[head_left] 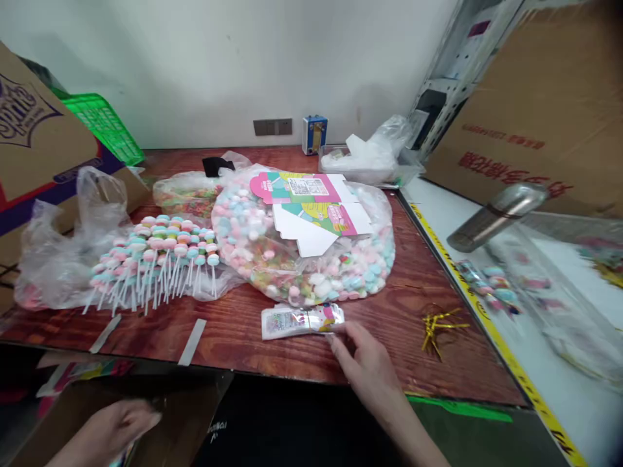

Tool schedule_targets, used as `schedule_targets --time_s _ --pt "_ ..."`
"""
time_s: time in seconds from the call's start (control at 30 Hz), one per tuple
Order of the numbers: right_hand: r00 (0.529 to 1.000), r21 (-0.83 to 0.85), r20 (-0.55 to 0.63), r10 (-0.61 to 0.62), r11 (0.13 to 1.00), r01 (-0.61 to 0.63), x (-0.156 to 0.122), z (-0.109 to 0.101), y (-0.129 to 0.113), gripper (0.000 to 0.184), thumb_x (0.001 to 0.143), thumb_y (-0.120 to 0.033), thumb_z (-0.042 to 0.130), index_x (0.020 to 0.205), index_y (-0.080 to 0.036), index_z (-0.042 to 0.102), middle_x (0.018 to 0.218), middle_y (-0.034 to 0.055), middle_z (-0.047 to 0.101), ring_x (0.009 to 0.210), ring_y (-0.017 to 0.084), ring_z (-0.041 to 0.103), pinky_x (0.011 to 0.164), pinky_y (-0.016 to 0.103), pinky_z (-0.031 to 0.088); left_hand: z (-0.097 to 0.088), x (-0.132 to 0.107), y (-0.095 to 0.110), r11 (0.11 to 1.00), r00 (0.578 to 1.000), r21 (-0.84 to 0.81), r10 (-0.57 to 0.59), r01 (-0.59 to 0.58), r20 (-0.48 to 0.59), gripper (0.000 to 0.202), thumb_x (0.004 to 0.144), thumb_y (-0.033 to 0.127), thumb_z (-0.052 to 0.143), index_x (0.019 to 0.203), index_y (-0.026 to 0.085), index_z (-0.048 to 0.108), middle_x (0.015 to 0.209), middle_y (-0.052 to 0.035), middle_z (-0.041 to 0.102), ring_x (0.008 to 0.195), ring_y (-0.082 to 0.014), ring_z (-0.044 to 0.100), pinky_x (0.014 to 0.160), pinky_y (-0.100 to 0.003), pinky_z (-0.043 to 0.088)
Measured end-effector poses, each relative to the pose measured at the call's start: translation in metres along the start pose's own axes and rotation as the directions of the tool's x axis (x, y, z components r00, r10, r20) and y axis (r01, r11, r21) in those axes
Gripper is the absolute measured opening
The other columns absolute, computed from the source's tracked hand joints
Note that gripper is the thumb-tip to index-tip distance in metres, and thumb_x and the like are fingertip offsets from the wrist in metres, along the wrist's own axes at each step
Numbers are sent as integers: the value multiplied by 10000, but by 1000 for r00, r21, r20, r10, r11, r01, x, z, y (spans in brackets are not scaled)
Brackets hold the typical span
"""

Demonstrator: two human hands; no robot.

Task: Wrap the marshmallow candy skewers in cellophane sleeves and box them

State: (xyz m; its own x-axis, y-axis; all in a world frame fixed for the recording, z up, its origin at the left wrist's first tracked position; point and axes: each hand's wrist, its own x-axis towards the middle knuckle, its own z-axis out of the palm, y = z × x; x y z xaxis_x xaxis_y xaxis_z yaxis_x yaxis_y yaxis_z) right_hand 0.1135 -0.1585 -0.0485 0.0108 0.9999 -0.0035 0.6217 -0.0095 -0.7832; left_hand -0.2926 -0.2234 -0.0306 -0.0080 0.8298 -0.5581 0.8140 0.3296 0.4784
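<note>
Down at the near edge of the wooden table [233, 334], the right hand [366, 362] reaches forward with its fingers stretched out and loosely spread. The fingertips [337, 340] touch the right end of a small bundle of printed packets [302, 320], but they are not wrapped round it. The bundle lies flat on the wood, just in front of a big clear bag of pastel sweets [321, 275]. 1 flattened printed carton [311, 207] rests on top of that bag.

The left hand [117, 425] is low at the left, below the table edge and over an open cardboard box [189, 415]. It is too blurred to tell how its fingers are set or whether it holds anything.

Left of the big bag, rows of lollipops [156, 256] lie on a crumpled clear plastic sheet [53, 266], sticks pointing toward the person. Gold twist ties [438, 326] lie on the wood to the right of the right hand, well apart from the bundle. A metal flask [496, 217] leans above the white surface at the right.
</note>
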Motion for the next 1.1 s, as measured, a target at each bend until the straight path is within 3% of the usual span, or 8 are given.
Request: schedule_targets --time_s 0.07,0.13,0.23,0.3,0.37,0.53,0.9,1.1 --pt "988 -121 -153 14 992 -33 10 0 10 255 867 -392 483 930 -199 637 905 55 657 785 188 609 688 289 437 8 19 54 979 976 -63 199 -194 87 501 798 658 491 654 203 645 643 48 615 645 -131 516 608 -196 398" --pt "981 -167 -194 16 985 -49 20 6 15 254 856 -408 494 903 -197 627 904 63 653 758 191 608 652 290 424 18 34 111 898 889 -107 438 -427 132 294 831 476 573 851 215 707 842 -7 688 798 -169 597 751 -234 442" --pt "977 -194 -212 7 980 -49 30 20 14 230 838 -419 522 785 -206 593 812 45 655 679 184 598 594 280 384 42 53 176 733 740 -102 671 -672 -51 192 855 293 583 1003 236 690 978 -38 687 908 -179 608 849 -277 450" --pt "971 -211 -240 -1 976 -52 32 28 10 229 836 -422 531 741 -215 561 747 36 650 629 182 584 558 277 349 63 68 198 655 643 14 746 -756 -174 264 833 205 609 1089 245 660 1067 -52 672 1002 -200 589 915 -328 439" --pt "966 -226 -260 -19 973 -42 32 33 5 228 856 -412 516 722 -228 535 721 30 647 617 183 580 543 277 329 83 84 206 647 602 152 756 -747 -259 309 802 161 634 1102 235 643 1089 -61 663 1032 -233 574 923 -383 439" --pt "955 -272 -274 -110 962 33 32 38 6 253 903 -375 482 701 -228 520 705 23 643 620 177 579 549 276 321 109 104 201 692 591 280 718 -666 -369 417 748 185 718 1146 211 595 1098 -70 649 1050 -263 552 924 -442 430" --pt "882 -339 -315 -350 910 240 21 39 21 282 960 -338 410 1064 -179 619 992 87 706 884 199 645 755 302 452 116 108 201 731 631 239 676 -639 -380 414 781 285 711 1169 225 581 1103 -67 638 1041 -250 535 902 -425 414" --pt "901 -400 -302 -311 899 177 34 42 17 310 954 -335 401 798 -189 627 732 59 670 681 199 608 649 304 415 116 109 199 734 632 235 672 -637 -386 437 769 302 726 1174 226 580 1122 -62 636 1067 -251 529 908 -417 406"
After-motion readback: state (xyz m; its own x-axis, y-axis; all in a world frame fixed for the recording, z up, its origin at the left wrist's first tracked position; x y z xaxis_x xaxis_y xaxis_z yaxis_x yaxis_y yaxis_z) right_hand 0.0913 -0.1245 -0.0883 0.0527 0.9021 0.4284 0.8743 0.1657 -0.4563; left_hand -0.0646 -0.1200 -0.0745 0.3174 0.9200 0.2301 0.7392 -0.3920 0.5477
